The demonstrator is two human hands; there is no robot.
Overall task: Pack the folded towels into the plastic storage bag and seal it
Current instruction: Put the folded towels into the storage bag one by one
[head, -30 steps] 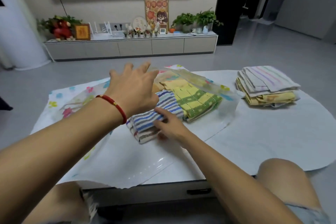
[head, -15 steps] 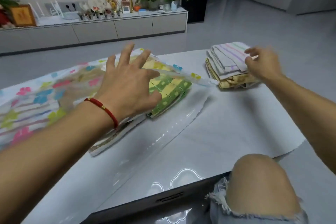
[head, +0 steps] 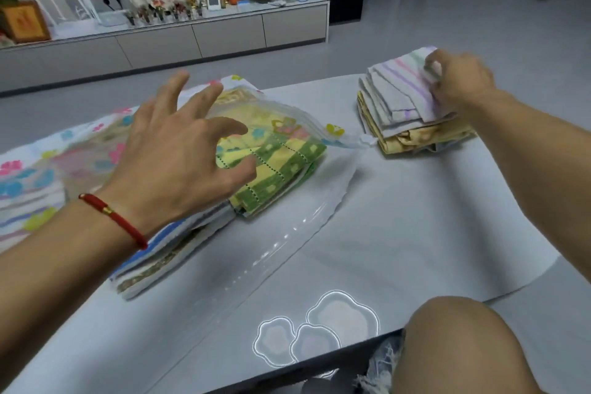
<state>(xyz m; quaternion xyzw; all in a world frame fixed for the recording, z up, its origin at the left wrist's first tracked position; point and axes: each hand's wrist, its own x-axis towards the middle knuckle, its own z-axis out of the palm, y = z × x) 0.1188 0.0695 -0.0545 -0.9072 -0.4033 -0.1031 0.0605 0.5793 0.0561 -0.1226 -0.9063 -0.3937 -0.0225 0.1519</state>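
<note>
1. Your left hand (head: 179, 163) hovered spread, fingers splayed and gripping nothing, over the mouth of the plastic storage bag (head: 287, 125).
2. Your right hand (head: 457, 80) was closed on the striped towel (head: 403, 86) at the top of the towel stack (head: 412, 112), pinching its far right edge.
3. That stack sat on the right part of the table (head: 415, 233), well apart from your left hand; yellowish folded cloth lay under the pale striped layers.
4. You had the bag lying across the left half of the table, its flower-printed body running off toward the left edge and its clear opening facing right.
5. Inside the mouth lay a green-and-yellow checked towel (head: 281, 166), partly under the raised clear flap.
6. A blue-striped towel (head: 166, 243) lay just beside it, nearer you, mostly hidden by your left wrist.
7. Your red bracelet (head: 112, 214) circled the left wrist.
8. Whether the blue-striped towel was fully inside the plastic could not be told.
</note>
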